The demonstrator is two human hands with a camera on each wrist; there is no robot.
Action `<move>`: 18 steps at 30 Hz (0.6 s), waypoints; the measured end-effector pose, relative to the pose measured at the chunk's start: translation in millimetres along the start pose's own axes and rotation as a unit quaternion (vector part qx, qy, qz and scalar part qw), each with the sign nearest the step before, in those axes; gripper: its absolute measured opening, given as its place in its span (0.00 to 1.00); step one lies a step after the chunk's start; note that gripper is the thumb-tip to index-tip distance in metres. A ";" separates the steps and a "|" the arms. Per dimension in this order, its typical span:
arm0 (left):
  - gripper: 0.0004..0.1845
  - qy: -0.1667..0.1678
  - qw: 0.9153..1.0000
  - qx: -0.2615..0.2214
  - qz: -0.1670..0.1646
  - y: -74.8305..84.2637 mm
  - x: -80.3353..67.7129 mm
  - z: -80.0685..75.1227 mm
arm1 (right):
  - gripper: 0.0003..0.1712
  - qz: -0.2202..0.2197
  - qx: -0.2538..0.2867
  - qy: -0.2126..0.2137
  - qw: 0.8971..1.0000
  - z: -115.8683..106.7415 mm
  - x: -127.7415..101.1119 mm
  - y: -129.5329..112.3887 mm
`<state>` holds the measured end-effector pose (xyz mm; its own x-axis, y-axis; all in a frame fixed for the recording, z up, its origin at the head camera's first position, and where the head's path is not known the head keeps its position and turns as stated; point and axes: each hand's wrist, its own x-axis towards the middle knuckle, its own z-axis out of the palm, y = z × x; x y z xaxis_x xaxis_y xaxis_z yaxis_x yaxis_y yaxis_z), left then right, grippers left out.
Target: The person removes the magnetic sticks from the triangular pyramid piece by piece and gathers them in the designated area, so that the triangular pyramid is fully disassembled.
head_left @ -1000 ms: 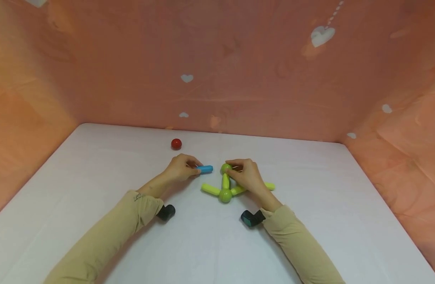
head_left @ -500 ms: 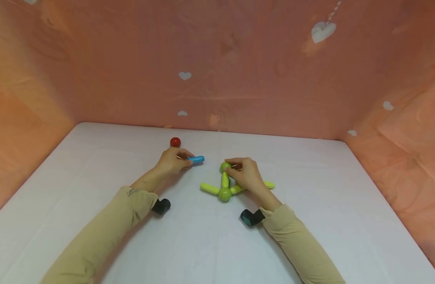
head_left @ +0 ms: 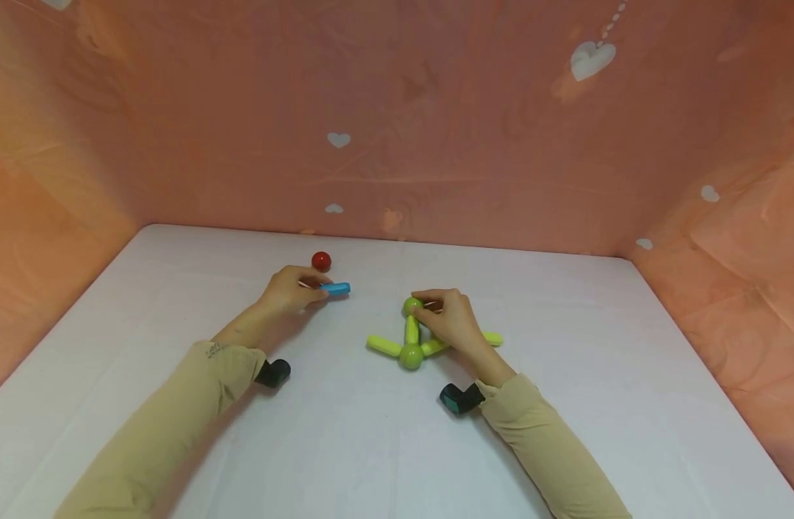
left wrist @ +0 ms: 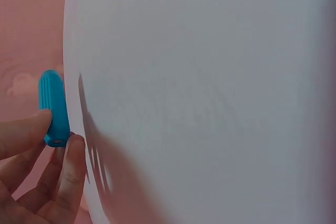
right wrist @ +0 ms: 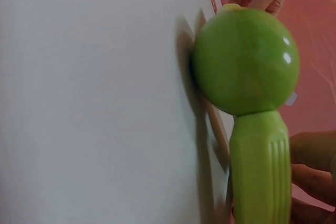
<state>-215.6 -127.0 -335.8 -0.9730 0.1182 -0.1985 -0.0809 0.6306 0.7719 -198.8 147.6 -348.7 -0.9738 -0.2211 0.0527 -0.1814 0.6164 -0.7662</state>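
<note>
Rod (head_left: 336,289) near red ball (head_left: 321,261), table edge (head_left: 468,248) beyond

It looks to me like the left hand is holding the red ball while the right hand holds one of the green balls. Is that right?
Not quite: the left hand holds a blue stick, as the head view shows; the red ball lies just beyond that hand. The right hand does hold a green ball.

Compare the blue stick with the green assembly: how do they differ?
Build: the blue stick is one piece; the green assembly joins balls and sticks.
Grip: the left hand pinches the blue stick; the right hand holds the green assembly's far ball.
Shared: ridged stick sides.
</note>
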 end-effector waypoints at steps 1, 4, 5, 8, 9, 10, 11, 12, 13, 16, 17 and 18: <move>0.17 0.000 1.000 0.002 -0.001 -1.1 -0.2 -1.2 | 0.18 0.000 0.000 -0.001 1.000 -0.2 -0.3 -0.2; 0.17 0.002 1.000 0.001 -0.005 -4.4 -0.5 -4.2 | 0.18 -0.001 0.000 -0.001 1.000 -0.9 -0.9 -0.6; 0.17 0.002 1.000 0.002 -0.005 -5.5 -0.4 -4.8 | 0.18 -0.001 0.000 -0.002 1.000 -1.0 -1.0 -0.6; 0.17 0.002 1.000 0.002 -0.006 -7.7 -0.5 -6.4 | 0.18 -0.003 0.002 -0.003 1.000 -1.3 -1.4 -0.7; 0.16 0.002 1.000 0.002 -0.009 -7.8 -0.9 -6.6 | 0.18 -0.002 0.003 -0.004 1.000 -1.1 -1.3 -0.6; 0.16 0.003 1.000 0.003 -0.009 -8.1 -1.0 -6.8 | 0.18 -0.003 0.003 -0.004 1.000 -1.1 -1.3 -0.6; 0.16 0.002 1.000 0.004 -0.010 -8.1 -1.3 -6.8 | 0.18 -0.004 0.003 -0.004 1.000 -1.3 -1.5 -0.6; 0.16 0.002 1.000 0.006 -0.011 -8.1 -1.4 -6.9 | 0.18 -0.005 0.002 -0.004 1.000 -1.6 -1.7 -0.6; 0.16 0.002 1.000 0.007 -0.013 -8.0 -1.5 -6.6 | 0.18 -0.005 0.003 -0.003 1.000 -1.7 -1.7 -0.6; 0.16 0.002 1.000 0.014 -0.009 -7.9 -1.1 -7.0 | 0.18 -0.008 0.003 -0.002 1.000 -1.9 -1.8 -0.8; 0.16 0.001 1.000 0.014 -0.010 -7.8 -1.1 -6.9 | 0.18 -0.008 0.002 -0.002 1.000 -1.9 -1.8 -0.8; 0.16 0.001 1.000 0.016 -0.011 -7.8 -0.9 -6.9 | 0.18 -0.008 0.002 -0.002 1.000 -1.8 -1.7 -0.8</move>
<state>-215.6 -137.4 -337.5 -0.9713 0.1023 -0.2145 -0.0960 0.6568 0.7480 -197.2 148.9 -347.1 -0.9702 -0.2341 0.0617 -0.1959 0.6092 -0.7684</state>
